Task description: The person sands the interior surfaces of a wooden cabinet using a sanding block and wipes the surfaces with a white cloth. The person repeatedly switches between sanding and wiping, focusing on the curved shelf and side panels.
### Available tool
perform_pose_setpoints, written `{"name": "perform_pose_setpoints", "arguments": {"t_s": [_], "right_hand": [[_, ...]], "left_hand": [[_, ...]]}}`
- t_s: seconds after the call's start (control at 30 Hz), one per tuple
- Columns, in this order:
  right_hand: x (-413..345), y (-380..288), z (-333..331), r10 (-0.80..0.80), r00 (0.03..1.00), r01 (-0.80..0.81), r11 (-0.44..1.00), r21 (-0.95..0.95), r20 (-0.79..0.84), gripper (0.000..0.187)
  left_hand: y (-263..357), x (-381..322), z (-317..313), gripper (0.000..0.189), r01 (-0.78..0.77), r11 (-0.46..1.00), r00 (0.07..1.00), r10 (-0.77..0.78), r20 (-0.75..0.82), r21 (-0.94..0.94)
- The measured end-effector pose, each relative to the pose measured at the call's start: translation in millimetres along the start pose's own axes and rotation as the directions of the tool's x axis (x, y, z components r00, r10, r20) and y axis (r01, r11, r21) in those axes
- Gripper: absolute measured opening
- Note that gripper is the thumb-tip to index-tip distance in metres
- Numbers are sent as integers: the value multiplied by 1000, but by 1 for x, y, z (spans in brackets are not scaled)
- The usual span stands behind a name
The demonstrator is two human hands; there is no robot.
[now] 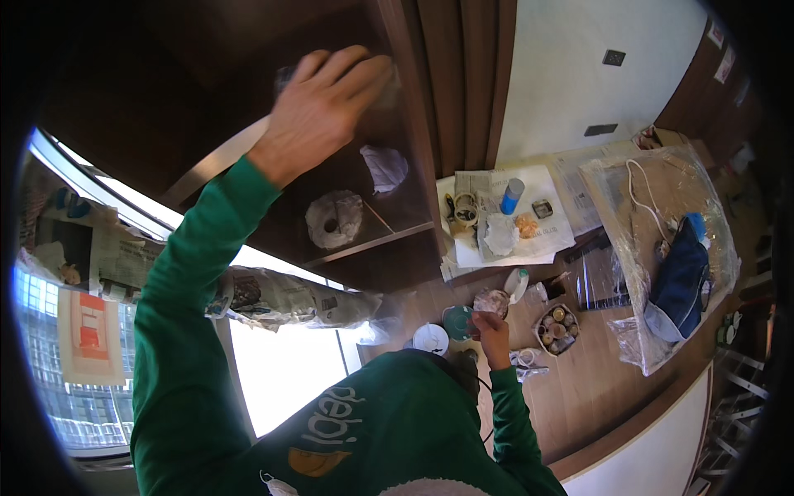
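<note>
My left hand (pixel 325 108) reaches up into a dark wood cabinet (pixel 347 266), palm toward the wood. A dark, blurred scrap (pixel 284 77) shows beside its fingers; the palm hides whether I grip it. Below that hand, a shelf (pixel 397 235) carries a crumpled pale cloth (pixel 384 167), a roundish wrapped roll (pixel 334 218) with a hole, and a thin stick (pixel 378 217). Lower down at my right side, my right hand (pixel 493 335) hangs with fingers loosely bent and apart, nothing visible in it. Behind its fingertips stands a green round container (pixel 458 322), apparently on the floor.
A paper-covered surface (pixel 546 248) bears a blue spray can (pixel 512 196), tape rolls (pixel 465 211) and cloths. Near a white bucket (pixel 430 339), a box of jars (pixel 556 328) sits on the floor. Blue jeans fabric (pixel 682 279) lies on a plastic-wrapped board (pixel 620 248). A ladder (pixel 738 390) stands right.
</note>
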State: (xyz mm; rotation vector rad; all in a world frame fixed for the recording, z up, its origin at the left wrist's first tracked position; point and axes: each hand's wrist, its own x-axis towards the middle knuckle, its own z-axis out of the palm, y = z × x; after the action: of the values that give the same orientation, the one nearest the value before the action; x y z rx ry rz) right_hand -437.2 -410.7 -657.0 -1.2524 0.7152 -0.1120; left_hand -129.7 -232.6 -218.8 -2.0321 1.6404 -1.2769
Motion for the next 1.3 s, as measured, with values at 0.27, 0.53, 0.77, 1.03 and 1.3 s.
{"name": "perform_pose_setpoints", "arguments": {"t_s": [0.27, 0.53, 0.77, 1.03, 1.3], "right_hand": [[-23, 18, -22, 78, 988, -83, 996, -35, -132, 28], [46, 40, -26, 145, 981, -137, 988, 68, -127, 22], [282, 66, 15, -343, 938, 203, 666, -717, -53, 23], [443, 94, 103, -397, 907, 238, 210, -948, 140, 65], [458, 82, 69, -266, 936, 323, 385, -865, 231, 89]], "left_hand": [[130, -145, -8, 53, 502, 633, 859, -443, 255, -590], [309, -246, 28, 33, 861, -504, -25, -166, 986, -63], [378, -248, 84, 39, 806, -584, -182, -95, 979, 93], [423, -246, 84, 34, 807, -506, -350, 5, 937, 304], [441, -229, 103, 37, 757, -603, -331, -24, 944, 250]]}}
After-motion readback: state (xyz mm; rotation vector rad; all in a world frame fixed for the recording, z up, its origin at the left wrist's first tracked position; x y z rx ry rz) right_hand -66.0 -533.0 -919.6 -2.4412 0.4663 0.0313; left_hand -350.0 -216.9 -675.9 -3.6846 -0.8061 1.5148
